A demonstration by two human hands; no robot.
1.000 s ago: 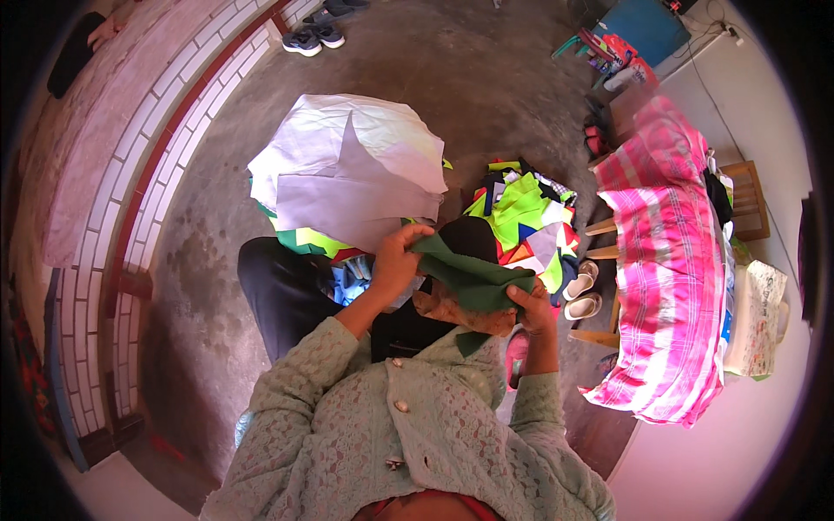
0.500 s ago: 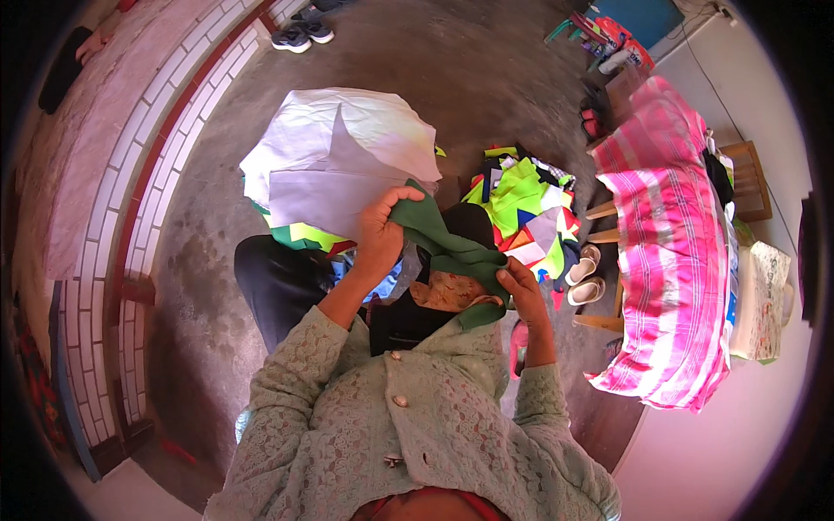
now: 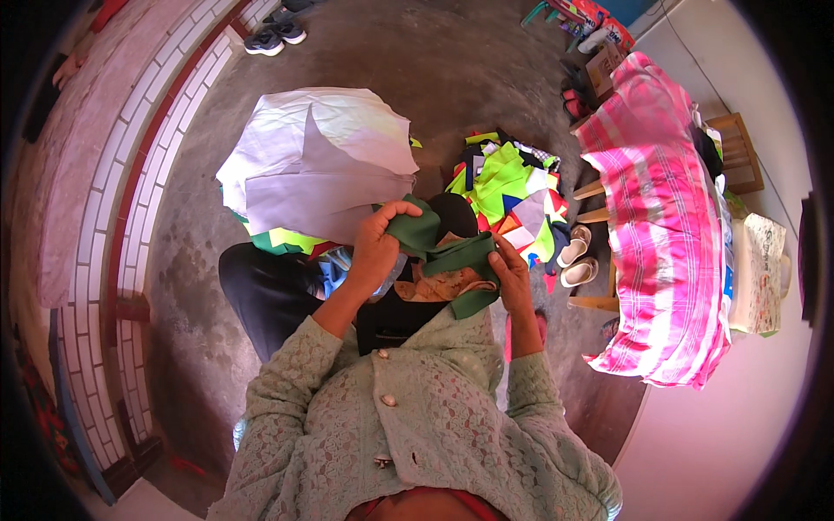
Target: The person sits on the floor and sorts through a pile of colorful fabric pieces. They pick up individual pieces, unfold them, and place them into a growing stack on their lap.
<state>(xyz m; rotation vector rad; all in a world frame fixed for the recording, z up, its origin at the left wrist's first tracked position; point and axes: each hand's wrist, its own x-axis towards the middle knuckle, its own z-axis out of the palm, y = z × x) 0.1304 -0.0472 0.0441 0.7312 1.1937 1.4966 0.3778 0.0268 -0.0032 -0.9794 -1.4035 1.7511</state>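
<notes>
A strip of dark green cloth (image 3: pixel 462 255) is stretched between my two hands above my lap. My left hand (image 3: pixel 379 243) pinches its upper left end with thumb and fingers. At the other end my right hand (image 3: pixel 511 271) grips the cloth, and a short tail hangs below. Under the strip lies an orange-brown patterned cloth (image 3: pixel 434 285) on my lap. Beyond my left hand rests a wide white cloth piece (image 3: pixel 323 156), spread over other coloured fabric. Blue fabric (image 3: pixel 334 271) shows beside my left wrist.
A heap of bright fabric scraps (image 3: pixel 508 187) lies on the floor ahead to the right. Beige slippers (image 3: pixel 577 260) stand beside it, near a wooden-legged seat under a pink checked cover (image 3: pixel 665 234). Dark shoes (image 3: pixel 274 38) are at the far left, by the white brick wall (image 3: pixel 100 226).
My hands have come slightly closer together, and the green cloth is folded differently between them. The whole view has shifted a little, so the surroundings appear further left.
</notes>
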